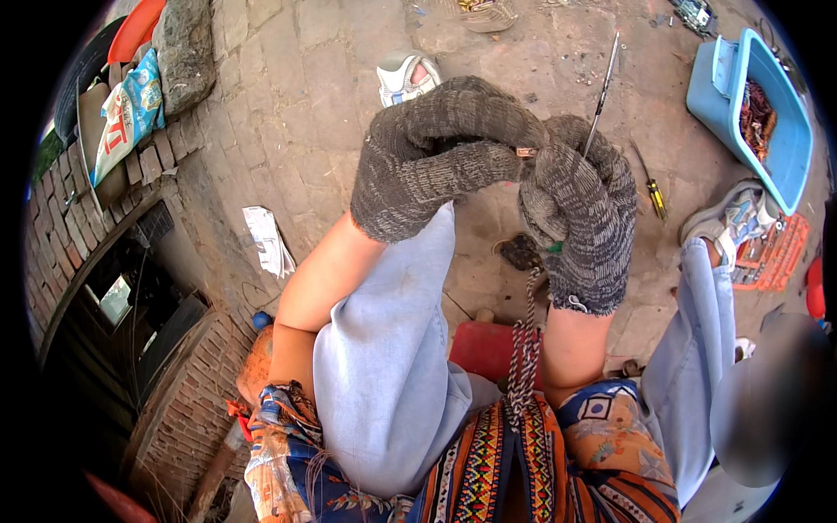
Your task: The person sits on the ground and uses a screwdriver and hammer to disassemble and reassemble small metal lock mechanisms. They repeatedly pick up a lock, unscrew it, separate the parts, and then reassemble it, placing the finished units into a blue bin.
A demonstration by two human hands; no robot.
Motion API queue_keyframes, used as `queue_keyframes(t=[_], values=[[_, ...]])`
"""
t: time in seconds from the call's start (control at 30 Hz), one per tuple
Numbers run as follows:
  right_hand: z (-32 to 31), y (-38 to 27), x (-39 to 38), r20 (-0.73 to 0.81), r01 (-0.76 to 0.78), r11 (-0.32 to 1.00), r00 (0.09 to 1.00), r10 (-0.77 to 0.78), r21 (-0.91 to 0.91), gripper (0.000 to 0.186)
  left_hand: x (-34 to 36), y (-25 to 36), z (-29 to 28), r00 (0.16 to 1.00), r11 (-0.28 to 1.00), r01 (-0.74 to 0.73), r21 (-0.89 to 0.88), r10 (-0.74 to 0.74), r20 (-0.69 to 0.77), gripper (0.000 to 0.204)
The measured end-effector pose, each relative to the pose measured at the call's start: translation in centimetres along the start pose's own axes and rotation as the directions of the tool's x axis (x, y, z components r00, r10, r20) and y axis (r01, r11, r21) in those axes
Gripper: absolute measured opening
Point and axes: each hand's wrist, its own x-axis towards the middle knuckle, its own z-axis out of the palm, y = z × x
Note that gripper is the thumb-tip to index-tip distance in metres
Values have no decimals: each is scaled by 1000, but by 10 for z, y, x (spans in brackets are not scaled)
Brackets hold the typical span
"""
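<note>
Dark grey knitted gloves cover both my hands, which meet at the fingertips in front of me. My left hand [445,152] is closed, its thumb and forefinger pinching a small copper-coloured piece [526,152] right beside the right glove. My right hand [580,205] is wrapped round a screwdriver [602,96], whose long thin shaft points up and away. Most of its handle is hidden in the fist; a bit of green shows below the fingers. Whether the right fingers also touch the copper piece I cannot tell.
A light blue tub [750,113] with copper-coloured scraps stands at right. Near it lie a yellow-and-black screwdriver [656,199] and an orange tool tray [772,253]. Folded paper [268,240] lies on the brick floor at left; a stone [185,57] and a printed bag [131,113] sit farther back.
</note>
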Motion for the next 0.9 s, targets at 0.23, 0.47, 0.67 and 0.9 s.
queue_keyframes(t=[0.23, 0.47, 0.67, 0.9], values=[[2, -3, 3, -46, -19, 999, 999, 17, -40, 26, 2, -8, -2, 970, 932, 238, -275, -240, 26, 26], [7, -4, 8, -82, -46, 989, 996, 34, -142, 25, -2, -16, -4, 955, 924, 275, -266, -295, -37, 28], [13, 0, 10, -155, 103, 807, 960, -234, -582, 25, -4, -25, -9, 952, 898, 277, -341, -306, -32, 30], [9, 8, 10, -61, 334, 628, 852, -520, -703, 20, -3, -25, -13, 923, 748, 301, -592, -385, -17, 31]])
